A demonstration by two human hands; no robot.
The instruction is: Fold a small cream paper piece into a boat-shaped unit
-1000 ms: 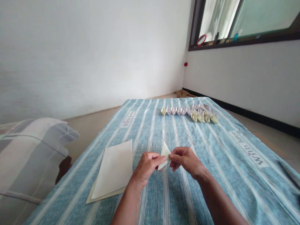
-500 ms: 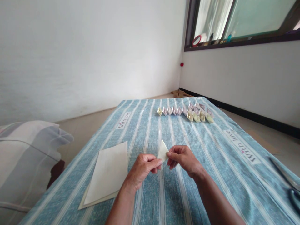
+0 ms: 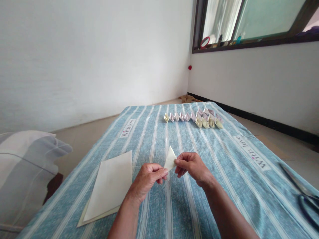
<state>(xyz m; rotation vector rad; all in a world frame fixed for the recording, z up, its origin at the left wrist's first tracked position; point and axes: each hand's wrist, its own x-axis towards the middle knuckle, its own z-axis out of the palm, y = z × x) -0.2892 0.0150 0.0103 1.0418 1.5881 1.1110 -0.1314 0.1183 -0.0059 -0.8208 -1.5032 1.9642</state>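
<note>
Striped blue tabletop (image 3: pixel 147 142), folded cream paper (image 3: pixel 170 159) held up

White walls (image 3: pixel 99 56), dark-framed window (image 3: pixel 269 20) upper right. Left hand (image 3: pixel 151 176): grip pinched closed on the folded cream paper's lower left corner. Right hand (image 3: pixel 190 166): grip pinched closed on its right edge. Paper is over the tabletop's near half, point facing away. Flat paper sheets (image 3: pixel 109 186) left of left hand; scissors (image 3: pixel 300 187) far right, partly cropped; folded paper pieces (image 3: pixel 193 116) lined up at far end.

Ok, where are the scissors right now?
The scissors lie on the cloth at the head view's right edge, right of the right hand, beside the nearer "With love" print.
</note>
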